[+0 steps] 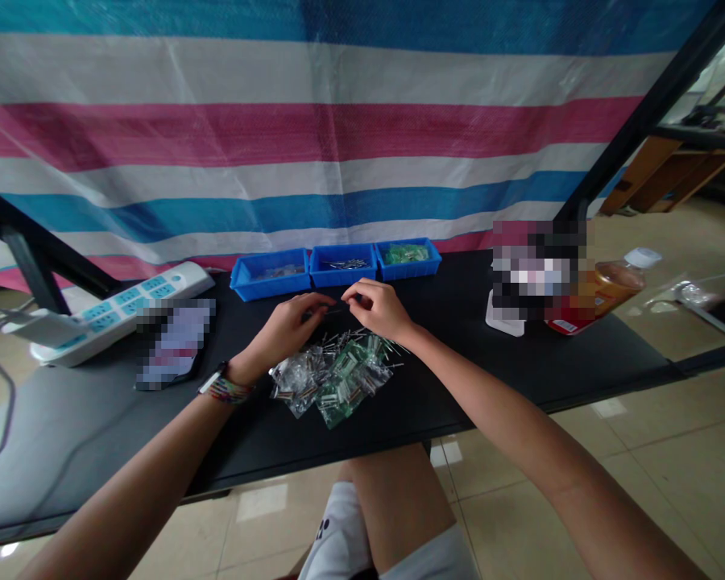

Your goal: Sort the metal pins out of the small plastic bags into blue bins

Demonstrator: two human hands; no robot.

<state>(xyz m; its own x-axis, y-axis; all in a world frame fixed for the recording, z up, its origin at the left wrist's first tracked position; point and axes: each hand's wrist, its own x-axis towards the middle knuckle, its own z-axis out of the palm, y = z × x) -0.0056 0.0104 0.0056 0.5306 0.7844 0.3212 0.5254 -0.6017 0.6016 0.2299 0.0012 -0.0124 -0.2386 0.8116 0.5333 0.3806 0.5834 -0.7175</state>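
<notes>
I count three blue bins (341, 279); left hand (295, 321) and right hand (379, 308) near metal pins (351, 338), fingers curled, grip unclear.

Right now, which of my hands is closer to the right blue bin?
Right. Your right hand is just in front of the right bin, slightly to its left; your left hand is farther away, in front of the left bin.

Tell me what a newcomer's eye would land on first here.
Probably the striped sheet, its blue, white and pink bands filling the background. Next, perhaps, the three bright blue trays lined up along the table's far side. Then the pile of small plastic bags, between the person's forearms.
</notes>
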